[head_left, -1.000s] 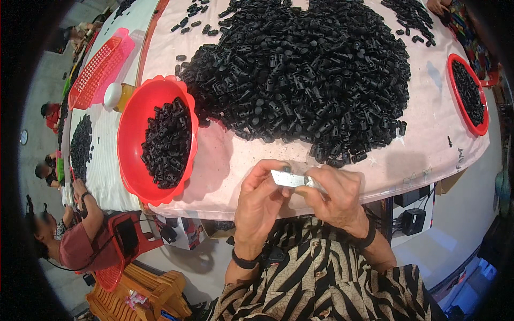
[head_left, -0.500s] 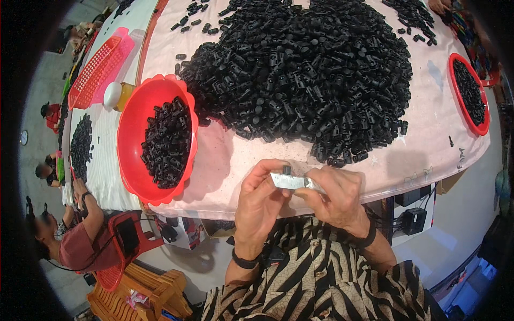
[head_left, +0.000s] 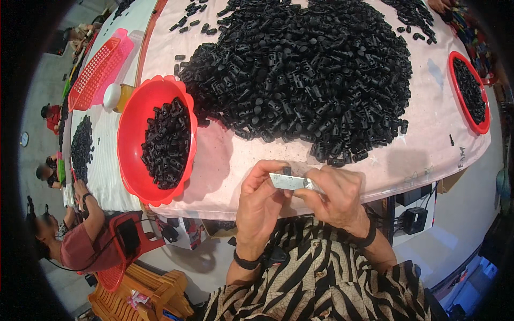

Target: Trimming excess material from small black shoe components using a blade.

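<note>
My left hand (head_left: 261,195) is closed, pinching a small black plastic cord lock (head_left: 287,171) between thumb and fingertips. My right hand (head_left: 337,195) is wrapped round a flat metal blade (head_left: 286,182), whose slanted end lies against the cord lock near my left fingers. The blade's grip end is mostly hidden in my right palm. Just beyond both hands, a large pile of black cord locks (head_left: 300,75) covers the middle of the table. Left of my left hand stands a red scalloped bowl (head_left: 128,155), part filled with the same black pieces.
A pink cloth (head_left: 214,187) covers the table. At the right lies a red-rimmed basket (head_left: 486,125) of black pieces. A lidded jar (head_left: 113,97) and a red perforated basket (head_left: 93,75) stand at the left. A co-worker (head_left: 88,235) sits by a red chair (head_left: 142,241).
The blade has tilted slightly, showing more of its flat face, and shifted a little along the cord lock. Both hands keep their grips in nearly the same place.
</note>
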A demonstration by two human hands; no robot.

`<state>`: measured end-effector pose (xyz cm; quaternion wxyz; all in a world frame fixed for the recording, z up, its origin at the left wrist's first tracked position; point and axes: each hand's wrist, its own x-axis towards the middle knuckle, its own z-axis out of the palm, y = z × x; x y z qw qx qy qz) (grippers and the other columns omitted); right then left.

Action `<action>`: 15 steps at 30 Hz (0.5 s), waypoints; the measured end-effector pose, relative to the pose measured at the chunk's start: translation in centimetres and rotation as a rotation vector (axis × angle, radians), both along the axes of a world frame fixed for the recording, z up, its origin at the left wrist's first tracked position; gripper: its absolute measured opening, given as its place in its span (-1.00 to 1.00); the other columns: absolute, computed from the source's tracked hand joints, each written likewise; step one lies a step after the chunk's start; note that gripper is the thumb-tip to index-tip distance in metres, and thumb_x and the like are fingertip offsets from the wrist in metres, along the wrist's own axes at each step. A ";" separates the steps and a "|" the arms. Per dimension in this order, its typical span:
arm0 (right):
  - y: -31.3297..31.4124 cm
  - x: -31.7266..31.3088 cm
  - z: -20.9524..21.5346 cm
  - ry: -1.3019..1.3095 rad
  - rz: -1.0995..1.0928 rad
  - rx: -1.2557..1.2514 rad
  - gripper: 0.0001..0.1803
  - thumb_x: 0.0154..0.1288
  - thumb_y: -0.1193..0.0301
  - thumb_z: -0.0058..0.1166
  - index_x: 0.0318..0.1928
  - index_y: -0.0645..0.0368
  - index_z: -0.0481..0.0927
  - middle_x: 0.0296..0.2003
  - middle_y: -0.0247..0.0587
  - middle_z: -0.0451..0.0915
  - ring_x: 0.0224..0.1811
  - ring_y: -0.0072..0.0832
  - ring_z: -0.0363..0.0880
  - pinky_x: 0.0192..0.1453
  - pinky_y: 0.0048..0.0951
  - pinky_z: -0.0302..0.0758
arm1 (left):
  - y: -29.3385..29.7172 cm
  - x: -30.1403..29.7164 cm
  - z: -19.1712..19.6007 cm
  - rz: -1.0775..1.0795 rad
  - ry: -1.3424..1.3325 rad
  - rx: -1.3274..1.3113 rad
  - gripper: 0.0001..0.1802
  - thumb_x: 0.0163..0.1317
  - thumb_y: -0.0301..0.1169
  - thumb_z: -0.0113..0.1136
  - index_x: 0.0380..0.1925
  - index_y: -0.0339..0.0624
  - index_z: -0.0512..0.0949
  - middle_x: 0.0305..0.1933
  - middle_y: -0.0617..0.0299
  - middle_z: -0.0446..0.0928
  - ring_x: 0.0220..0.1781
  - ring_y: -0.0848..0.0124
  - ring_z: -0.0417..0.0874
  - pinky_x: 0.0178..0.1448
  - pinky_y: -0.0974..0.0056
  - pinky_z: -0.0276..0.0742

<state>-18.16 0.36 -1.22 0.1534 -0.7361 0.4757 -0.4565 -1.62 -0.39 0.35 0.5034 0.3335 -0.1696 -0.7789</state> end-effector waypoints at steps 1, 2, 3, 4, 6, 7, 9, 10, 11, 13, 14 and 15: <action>0.0 0.0 -0.1 0.000 -0.005 -0.004 -0.70 0.16 0.28 0.25 -0.33 0.29 0.55 -0.69 -0.22 0.44 -0.75 -0.46 0.41 -0.70 -0.45 0.33 | 0.0 -0.1 0.0 0.011 -0.002 -0.001 -0.80 0.26 -0.57 0.05 -0.11 -0.33 0.46 -0.23 0.16 0.52 -0.28 0.44 0.50 -0.11 0.36 0.42; 0.1 0.0 -0.1 0.000 -0.010 -0.007 -0.70 0.16 0.28 0.25 -0.33 0.29 0.55 -0.69 -0.22 0.44 -0.75 -0.45 0.41 -0.70 -0.44 0.33 | 0.1 -0.2 0.0 0.022 -0.004 -0.002 -0.80 0.26 -0.58 0.05 -0.11 -0.33 0.46 -0.22 0.16 0.52 -0.28 0.44 0.49 -0.11 0.36 0.43; 0.1 0.0 -0.1 -0.001 -0.010 -0.008 -0.70 0.16 0.28 0.25 -0.33 0.29 0.55 -0.69 -0.22 0.44 -0.75 -0.45 0.41 -0.70 -0.44 0.33 | 0.1 -0.2 0.0 0.022 -0.005 -0.002 -0.80 0.26 -0.58 0.05 -0.11 -0.33 0.46 -0.22 0.16 0.52 -0.28 0.44 0.49 -0.11 0.36 0.43; 0.1 0.1 0.0 0.007 -0.026 -0.006 -0.70 0.16 0.28 0.25 -0.33 0.29 0.54 -0.69 -0.22 0.44 -0.75 -0.45 0.42 -0.69 -0.44 0.33 | 0.2 -0.3 -0.1 0.041 -0.027 -0.010 -0.80 0.25 -0.57 0.05 -0.12 -0.33 0.46 -0.21 0.16 0.52 -0.27 0.44 0.49 -0.11 0.36 0.43; 0.1 0.1 0.0 0.015 -0.042 -0.005 -0.70 0.16 0.28 0.25 -0.33 0.29 0.54 -0.68 -0.22 0.44 -0.74 -0.45 0.42 -0.69 -0.44 0.34 | 0.2 -0.5 0.0 0.059 -0.048 -0.019 -0.80 0.25 -0.57 0.06 -0.12 -0.33 0.46 -0.20 0.17 0.51 -0.27 0.44 0.49 -0.11 0.36 0.42; 0.1 0.0 0.1 0.020 -0.037 -0.017 -0.71 0.16 0.28 0.25 -0.33 0.29 0.54 -0.68 -0.21 0.44 -0.73 -0.44 0.43 -0.68 -0.44 0.34 | 0.3 -0.6 0.0 0.063 -0.044 -0.022 -0.80 0.24 -0.57 0.07 -0.12 -0.32 0.46 -0.19 0.17 0.51 -0.26 0.45 0.49 -0.11 0.37 0.42; 0.1 0.0 0.2 0.026 -0.033 -0.028 -0.71 0.15 0.29 0.26 -0.33 0.29 0.54 -0.67 -0.21 0.45 -0.73 -0.43 0.44 -0.68 -0.44 0.35 | 0.3 -0.6 0.0 0.067 -0.039 -0.024 -0.80 0.24 -0.56 0.07 -0.12 -0.32 0.46 -0.17 0.18 0.51 -0.25 0.45 0.48 -0.11 0.37 0.42; 0.1 0.0 0.2 0.023 -0.048 -0.021 -0.71 0.14 0.30 0.26 -0.33 0.29 0.54 -0.66 -0.20 0.45 -0.72 -0.42 0.44 -0.67 -0.43 0.35 | 0.3 -0.5 -0.2 0.058 -0.048 -0.030 -0.80 0.24 -0.56 0.07 -0.13 -0.32 0.47 -0.17 0.18 0.51 -0.25 0.45 0.48 -0.11 0.37 0.42; 0.1 0.1 0.3 0.021 -0.064 -0.014 -0.71 0.13 0.32 0.27 -0.33 0.30 0.54 -0.66 -0.20 0.45 -0.71 -0.42 0.45 -0.67 -0.43 0.36 | 0.3 -0.5 -0.3 0.049 -0.058 -0.035 -0.81 0.25 -0.55 0.08 -0.14 -0.32 0.47 -0.17 0.18 0.51 -0.24 0.45 0.48 -0.11 0.37 0.42; 0.0 0.3 0.2 -0.001 -0.083 -0.006 -0.72 0.12 0.32 0.27 -0.33 0.30 0.54 -0.66 -0.19 0.45 -0.71 -0.41 0.45 -0.67 -0.42 0.36 | 0.3 -0.2 -0.4 0.037 -0.043 -0.030 -0.80 0.25 -0.55 0.07 -0.11 -0.32 0.47 -0.17 0.19 0.51 -0.24 0.46 0.48 -0.11 0.37 0.42; 0.0 0.5 0.2 -0.022 -0.104 0.002 -0.72 0.11 0.33 0.28 -0.33 0.30 0.53 -0.66 -0.19 0.45 -0.72 -0.40 0.46 -0.67 -0.42 0.36 | 0.3 -0.1 -0.3 0.023 -0.028 -0.023 -0.78 0.26 -0.55 0.06 -0.09 -0.32 0.47 -0.17 0.19 0.51 -0.24 0.46 0.48 -0.11 0.37 0.42; 0.0 0.5 0.0 -0.022 -0.101 0.000 -0.72 0.11 0.33 0.28 -0.33 0.30 0.53 -0.66 -0.19 0.45 -0.72 -0.40 0.46 -0.67 -0.42 0.36 | 0.2 -0.1 -0.2 0.027 -0.027 -0.026 -0.78 0.26 -0.55 0.06 -0.09 -0.32 0.47 -0.17 0.19 0.51 -0.24 0.46 0.48 -0.11 0.37 0.42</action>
